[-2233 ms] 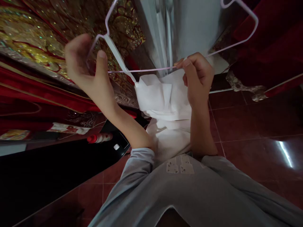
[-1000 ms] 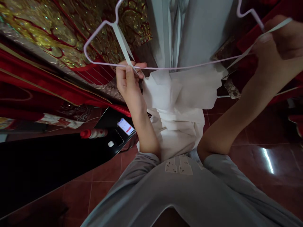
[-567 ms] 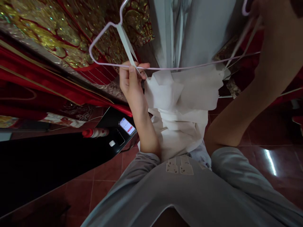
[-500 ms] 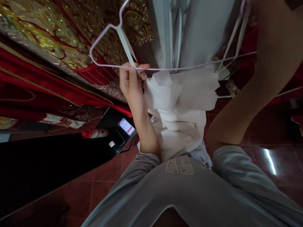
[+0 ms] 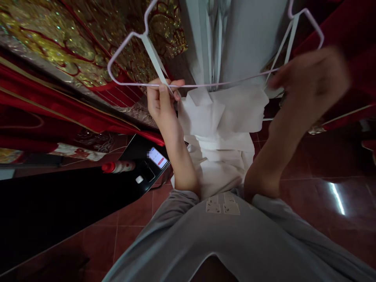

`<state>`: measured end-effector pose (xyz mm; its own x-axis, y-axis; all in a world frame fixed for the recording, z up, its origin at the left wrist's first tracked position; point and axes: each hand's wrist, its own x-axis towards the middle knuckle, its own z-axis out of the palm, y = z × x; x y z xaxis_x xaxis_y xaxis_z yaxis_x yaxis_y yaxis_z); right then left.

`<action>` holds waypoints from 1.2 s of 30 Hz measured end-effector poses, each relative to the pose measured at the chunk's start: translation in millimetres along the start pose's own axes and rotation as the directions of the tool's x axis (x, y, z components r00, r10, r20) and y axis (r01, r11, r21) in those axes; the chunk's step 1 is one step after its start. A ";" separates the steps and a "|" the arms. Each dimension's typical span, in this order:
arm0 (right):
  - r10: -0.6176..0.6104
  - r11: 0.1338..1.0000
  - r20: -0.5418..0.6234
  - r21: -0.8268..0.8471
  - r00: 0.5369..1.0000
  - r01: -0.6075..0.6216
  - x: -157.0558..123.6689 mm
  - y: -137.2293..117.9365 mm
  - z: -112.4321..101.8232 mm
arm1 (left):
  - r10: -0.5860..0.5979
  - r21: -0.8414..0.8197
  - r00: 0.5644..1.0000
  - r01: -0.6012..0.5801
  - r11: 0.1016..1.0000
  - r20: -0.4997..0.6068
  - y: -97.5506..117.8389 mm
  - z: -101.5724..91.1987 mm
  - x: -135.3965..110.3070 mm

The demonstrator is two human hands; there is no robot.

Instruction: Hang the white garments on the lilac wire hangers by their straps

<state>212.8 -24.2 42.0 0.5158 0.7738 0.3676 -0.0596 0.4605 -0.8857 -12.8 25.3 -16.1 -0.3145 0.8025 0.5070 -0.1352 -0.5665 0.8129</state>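
Observation:
A pale wire hanger (image 5: 126, 43) is held up in front of me, a white garment (image 5: 223, 117) hanging from it by thin white straps looped over both shoulder notches. My left hand (image 5: 163, 100) is pinched shut on the hanger's bottom bar and the left strap, next to the garment's top edge. My right hand (image 5: 308, 82) is blurred by motion just below the hanger's right end, near the right strap (image 5: 286, 37); its fingers cannot be made out.
Red and gold embroidered fabric (image 5: 58, 58) hangs at the left. A black table (image 5: 73, 196) below it carries a lit phone (image 5: 158, 157) and a red-capped bottle (image 5: 117, 167). A white pillar (image 5: 243, 35) stands ahead. Dark red cloth (image 5: 346, 27) is at the right; the floor is red tile.
My right hand has come down from the hanger's upper right notch, leaving the right strap looped over it. The left hand has kept its grip on the bottom bar.

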 end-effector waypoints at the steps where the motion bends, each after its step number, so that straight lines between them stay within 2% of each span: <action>1: 0.020 0.999 0.080 -0.027 0.997 -0.018 -15.1 10.4 3.6 | 0.008 0.001 1.000 -0.008 1.000 0.000 0.5 0.5 -0.3; 3: 0.095 0.995 0.156 -0.058 0.983 -0.086 -34.0 32.0 9.2 | 0.022 0.000 1.000 -0.022 1.000 -0.005 2.0 1.2 -0.8; 6: 0.208 0.978 0.193 -0.063 0.959 -0.199 -36.5 52.2 15.2 | 0.038 -0.010 0.999 -0.039 0.999 -0.013 3.9 1.6 -1.4; 12: 0.221 0.952 0.110 0.193 0.969 -0.239 -32.7 43.3 32.3 | -0.049 0.100 0.999 0.051 0.994 -0.023 1.3 2.0 -5.2; 15: 0.197 0.949 0.147 0.220 0.969 -0.227 -35.8 42.1 34.3 | -0.091 0.072 0.996 0.092 0.993 -0.017 1.4 0.8 -6.9; 19: 0.202 0.951 0.160 0.201 0.966 -0.233 -33.4 49.9 32.0 | -0.080 0.092 0.995 0.075 0.993 0.052 8.4 -11.8 -6.0; 24: 0.183 0.971 0.071 0.145 0.981 -0.192 -27.9 58.1 35.2 | -0.100 0.049 0.994 0.097 0.994 0.047 30.7 -32.8 3.4; 28: 0.202 0.975 0.078 0.082 0.976 -0.208 -28.6 57.4 36.5 | -0.105 -0.005 0.994 0.105 0.994 0.022 58.2 -29.0 19.0; 31: 0.214 0.972 0.096 0.081 0.972 -0.222 -29.8 57.0 35.9 | -0.253 -0.082 0.966 0.256 0.963 0.046 80.1 -18.2 35.3; 33: 0.229 0.968 0.116 0.073 0.966 -0.239 -29.7 57.8 35.2 | -0.349 -0.166 0.929 0.366 0.916 0.119 92.4 -12.7 45.9; 36: 0.238 0.969 0.122 0.042 0.963 -0.245 -29.3 58.3 34.2 | -0.382 -0.266 0.898 0.432 0.862 0.219 103.0 -10.6 57.1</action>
<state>165.0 -5.1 -10.6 0.3787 0.9083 0.1775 -0.2200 0.2746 -0.9361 -54.6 10.8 93.5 -0.0245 0.9780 0.2070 -0.5024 -0.1911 0.8432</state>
